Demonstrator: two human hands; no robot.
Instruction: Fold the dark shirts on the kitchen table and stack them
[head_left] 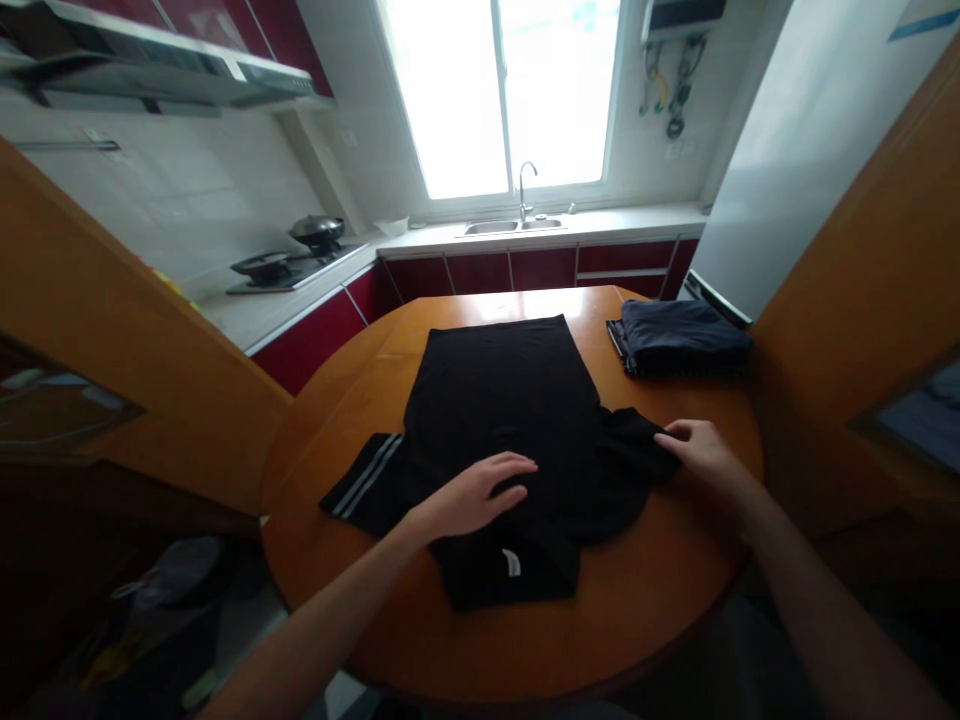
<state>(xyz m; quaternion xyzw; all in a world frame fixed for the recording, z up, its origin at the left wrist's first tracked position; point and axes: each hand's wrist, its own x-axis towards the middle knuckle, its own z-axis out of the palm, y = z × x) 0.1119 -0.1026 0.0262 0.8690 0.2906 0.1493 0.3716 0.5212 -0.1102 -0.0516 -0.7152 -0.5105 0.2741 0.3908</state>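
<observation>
A black short-sleeved shirt (510,390) lies spread on the wooden table (352,370), its hem toward the window and its collar end toward me. Two pale stripes cross the flat left sleeve, and a small light mark shows near the collar. My left hand (474,492) is over the middle of the shirt, fingers stretched out and thumb apart; whether it touches the cloth is hard to see. At the right side, my right hand (694,445) pinches the edge of the other sleeve, which is bunched and creased.
Folded dark clothes (679,338) are stacked at the table's far right. Beyond the table are a counter with a sink (514,227) and a stove (300,268) carrying two pans. Wooden door panels (135,330) flank the table, and a refrigerator (810,140) stands at the right.
</observation>
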